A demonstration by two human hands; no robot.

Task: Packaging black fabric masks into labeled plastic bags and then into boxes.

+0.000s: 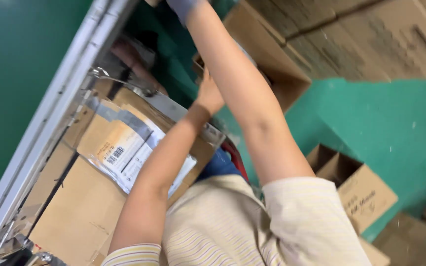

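Left hand (208,93) reaches to edge of open cardboard box (277,74) on green floor (371,128), touching its flap; grip can't tell, fingers hidden; right hand out of frame at top, arm up; silver pouch (124,148) w/ label lies on cardboard-covered tabletop (80,212) nr left forearm.

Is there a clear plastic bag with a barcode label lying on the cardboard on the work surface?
Yes, a clear plastic bag with a barcode label lies flat on the cardboard, beside the person's left forearm.
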